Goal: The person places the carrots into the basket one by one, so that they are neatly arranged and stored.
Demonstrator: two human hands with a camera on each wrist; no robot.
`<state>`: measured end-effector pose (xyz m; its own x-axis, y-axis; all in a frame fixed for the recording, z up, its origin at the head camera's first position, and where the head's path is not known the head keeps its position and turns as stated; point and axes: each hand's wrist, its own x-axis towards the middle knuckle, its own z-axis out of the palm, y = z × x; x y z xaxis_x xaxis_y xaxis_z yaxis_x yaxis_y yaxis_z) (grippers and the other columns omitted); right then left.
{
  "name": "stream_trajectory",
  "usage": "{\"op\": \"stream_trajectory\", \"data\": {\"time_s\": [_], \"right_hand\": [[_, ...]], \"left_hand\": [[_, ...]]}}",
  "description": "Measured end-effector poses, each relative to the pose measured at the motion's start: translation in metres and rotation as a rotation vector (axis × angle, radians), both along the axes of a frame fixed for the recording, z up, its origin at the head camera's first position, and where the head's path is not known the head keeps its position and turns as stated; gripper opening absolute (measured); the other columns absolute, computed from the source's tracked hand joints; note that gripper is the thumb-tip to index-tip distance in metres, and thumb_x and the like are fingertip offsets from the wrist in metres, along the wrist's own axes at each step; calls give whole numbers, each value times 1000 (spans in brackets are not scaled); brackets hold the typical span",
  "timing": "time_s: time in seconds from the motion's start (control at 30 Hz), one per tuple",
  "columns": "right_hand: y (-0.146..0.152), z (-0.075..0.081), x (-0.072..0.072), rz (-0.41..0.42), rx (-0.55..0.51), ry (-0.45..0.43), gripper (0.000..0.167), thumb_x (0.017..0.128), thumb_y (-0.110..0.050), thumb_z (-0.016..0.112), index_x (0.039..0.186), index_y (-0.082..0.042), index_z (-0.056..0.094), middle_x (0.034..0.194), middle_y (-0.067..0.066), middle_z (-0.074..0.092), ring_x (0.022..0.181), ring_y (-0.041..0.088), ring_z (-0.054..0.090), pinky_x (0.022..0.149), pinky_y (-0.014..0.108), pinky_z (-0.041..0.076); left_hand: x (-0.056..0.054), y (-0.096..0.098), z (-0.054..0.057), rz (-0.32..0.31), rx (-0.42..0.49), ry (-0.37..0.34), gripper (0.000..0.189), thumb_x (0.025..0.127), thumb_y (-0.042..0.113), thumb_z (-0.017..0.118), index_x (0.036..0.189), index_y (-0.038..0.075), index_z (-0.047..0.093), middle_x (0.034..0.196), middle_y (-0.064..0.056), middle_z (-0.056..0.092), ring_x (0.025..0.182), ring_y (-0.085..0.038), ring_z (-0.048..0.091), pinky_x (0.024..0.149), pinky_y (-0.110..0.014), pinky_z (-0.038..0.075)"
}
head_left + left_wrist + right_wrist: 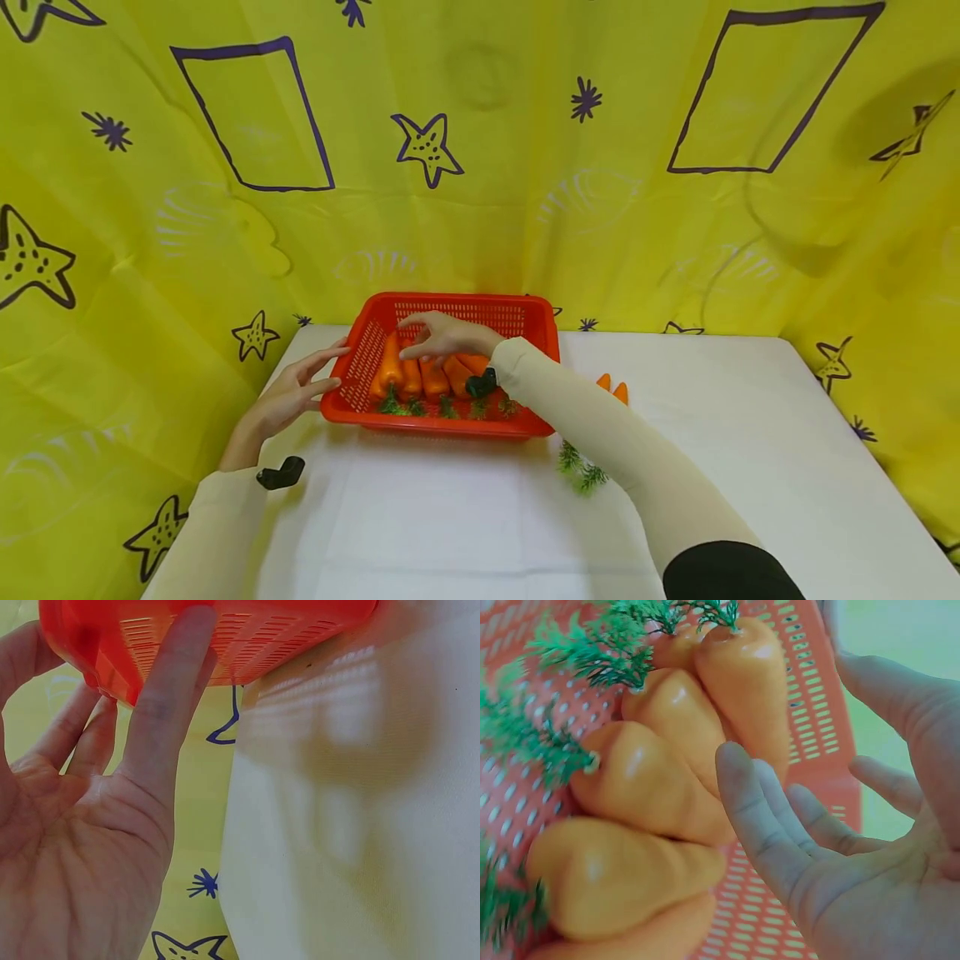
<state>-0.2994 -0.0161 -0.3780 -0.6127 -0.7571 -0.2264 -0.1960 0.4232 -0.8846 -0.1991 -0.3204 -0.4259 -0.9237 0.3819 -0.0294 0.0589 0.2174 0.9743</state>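
Observation:
A red plastic basket (450,426) with slotted walls stands on the white table. Several toy carrots (649,776) lie side by side in it, orange with green leafy tops (392,404) toward the near wall. My left hand (295,390) touches the basket's left rim with spread fingers; in the left wrist view one straight finger (166,697) lies against the basket wall. Over the carrots hovers my right hand (447,337), fingers loosely bent and thumb apart, nothing between them. In the right wrist view its fingertips overlap the narrow ends of the carrots.
Right of the basket, more carrots (620,392) lie on the table (750,433), their middles hidden behind my right forearm; their green tops (581,471) show below it. A yellow curtain (495,208) with drawn starfish encloses the table at the back and sides.

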Motion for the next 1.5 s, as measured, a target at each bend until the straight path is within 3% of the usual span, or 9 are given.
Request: {"op": "stream_trajectory", "data": {"time_s": [0.1,0.3,0.53,0.9,1.1,1.23,1.5], "right_hand": [[13,9,6,34,32,99,69,99,-26,71,159,-11,38,140,22,57,95,44,64,90,53,53],[47,24,23,59,117,312,69,97,-34,73,156,-16,43,149,14,52,119,28,62,94,38,52],[98,34,44,23,109,384,69,96,-33,74,156,-17,43,143,17,55,94,25,70,83,35,56],[184,32,77,-120,-8,420,68,95,-26,77,154,-18,45,138,17,55,89,19,66,70,36,58],[224,19,97,-220,-11,407,71,93,-22,78,155,-14,44,135,18,57,90,22,66,74,35,58],[245,9,108,-269,-4,408,68,95,-23,77,154,-16,45,134,16,58,90,20,67,75,33,57],[267,-4,122,-329,-48,356,65,94,-15,76,152,-12,47,131,20,58,85,24,65,64,36,58]], "left_hand": [[0,0,-1,-4,0,3,57,106,13,57,158,5,36,173,-4,7,151,-45,17,88,-42,56],[2,-1,-1,-3,-7,12,59,105,13,59,158,5,36,173,-5,7,152,-47,16,88,-45,57],[2,-3,-1,1,-15,16,58,105,12,58,158,4,36,173,-6,7,152,-48,14,91,-54,55],[3,-3,0,-8,-26,35,58,106,13,58,158,4,35,173,-6,7,151,-48,15,91,-54,54],[1,-2,-1,-15,-15,35,57,106,12,57,158,3,35,173,-6,7,152,-49,13,92,-57,53],[1,-2,-1,-9,-21,31,57,106,13,58,158,5,37,173,-4,8,152,-47,13,92,-53,54],[0,-2,-1,-12,-16,31,57,106,14,58,158,6,37,173,-3,9,152,-47,14,92,-50,53]]}}
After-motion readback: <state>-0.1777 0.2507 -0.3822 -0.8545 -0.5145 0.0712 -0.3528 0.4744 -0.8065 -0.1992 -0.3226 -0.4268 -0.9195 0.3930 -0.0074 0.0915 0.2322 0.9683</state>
